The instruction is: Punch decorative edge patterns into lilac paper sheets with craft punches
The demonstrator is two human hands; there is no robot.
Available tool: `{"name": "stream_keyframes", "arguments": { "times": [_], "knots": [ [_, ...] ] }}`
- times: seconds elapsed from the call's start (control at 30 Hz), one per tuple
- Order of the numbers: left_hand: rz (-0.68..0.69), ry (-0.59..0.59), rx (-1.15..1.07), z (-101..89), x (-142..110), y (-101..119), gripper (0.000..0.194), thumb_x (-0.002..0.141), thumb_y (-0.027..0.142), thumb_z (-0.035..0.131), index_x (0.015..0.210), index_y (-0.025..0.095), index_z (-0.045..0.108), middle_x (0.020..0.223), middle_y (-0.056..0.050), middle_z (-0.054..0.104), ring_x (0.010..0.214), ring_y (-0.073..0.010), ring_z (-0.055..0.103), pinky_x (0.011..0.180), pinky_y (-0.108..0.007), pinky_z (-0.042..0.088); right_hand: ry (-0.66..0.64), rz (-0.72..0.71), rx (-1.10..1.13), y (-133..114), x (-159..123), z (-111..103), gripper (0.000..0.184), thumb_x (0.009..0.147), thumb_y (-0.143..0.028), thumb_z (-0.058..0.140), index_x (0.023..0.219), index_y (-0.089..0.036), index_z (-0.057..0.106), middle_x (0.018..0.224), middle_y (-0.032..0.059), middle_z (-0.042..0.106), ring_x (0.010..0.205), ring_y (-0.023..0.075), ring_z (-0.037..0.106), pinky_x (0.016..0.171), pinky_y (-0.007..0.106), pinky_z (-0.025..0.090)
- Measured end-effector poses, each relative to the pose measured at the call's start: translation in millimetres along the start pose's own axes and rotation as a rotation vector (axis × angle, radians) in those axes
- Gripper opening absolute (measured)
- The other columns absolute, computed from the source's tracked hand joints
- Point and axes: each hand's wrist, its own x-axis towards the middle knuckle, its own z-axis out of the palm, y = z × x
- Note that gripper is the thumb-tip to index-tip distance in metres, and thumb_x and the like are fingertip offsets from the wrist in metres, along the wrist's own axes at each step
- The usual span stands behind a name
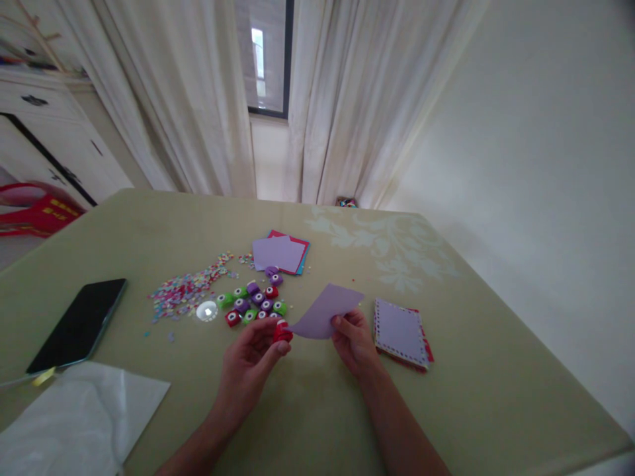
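My left hand (251, 360) is closed around a small red craft punch (282, 332), thumb against its side. A sheet of purple paper (322, 314) is pinched at its right edge by my right hand (353, 337). The paper's left corner meets the red punch; whether it sits inside the slot I cannot make out. Just beyond my left hand lies a cluster of red, green and purple craft punches (258, 299). To the right of my right hand rests a stack of purple sheets with punched borders (401, 330), red paper showing beneath.
Colourful paper confetti (186, 291) is scattered on the left, near a shiny clear disc (207, 311). Purple, red and blue sheets (278, 253) lie at the back. A black phone (79, 324) and a white plastic bag (84, 416) are at the left of the table (317, 430).
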Motion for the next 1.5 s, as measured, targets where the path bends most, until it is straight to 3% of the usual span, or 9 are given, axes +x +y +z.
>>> {"name": "stream_keyframes", "arguments": {
  "times": [0.43,0.87,1.5],
  "knots": [
    [0.024,0.035,-0.006,-1.9,-0.3,-3.3,0.037,0.079,0.038,0.092,0.108,0.023,0.077,0.099,-0.006,0.084,0.088,-0.0212,0.081,0.077,-0.028,0.067,0.008,0.015,-0.001,-0.1,-0.7,-1.8,0.035,0.055,-0.03,0.103,0.082,-0.026,0.082,0.093,0.0059,0.085,0.088,0.0263,0.078,0.094,0.042,0.062],
    [0.03,-0.026,0.003,-1.6,-1.9,1.5,0.034,0.081,0.04,0.09,0.108,0.022,0.078,0.097,-0.008,0.085,0.08,-0.0229,0.082,0.072,-0.031,0.067,0.008,0.012,-0.019,0.7,1.3,-6.2,0.034,0.058,-0.029,0.102,0.086,-0.026,0.082,0.096,0.0061,0.085,0.087,0.0256,0.079,0.09,0.041,0.063],
    [0.085,-0.038,0.028,-3.9,-1.9,-5.3,0.032,0.084,0.029,0.089,0.113,0.024,0.078,0.106,-0.006,0.085,0.091,-0.0204,0.082,0.082,-0.027,0.066,-0.044,0.008,-0.079,1.5,1.0,-2.9,0.031,0.058,-0.025,0.1,0.085,-0.025,0.084,0.097,0.0051,0.086,0.087,0.0234,0.079,0.089,0.036,0.062]
  ]
}}
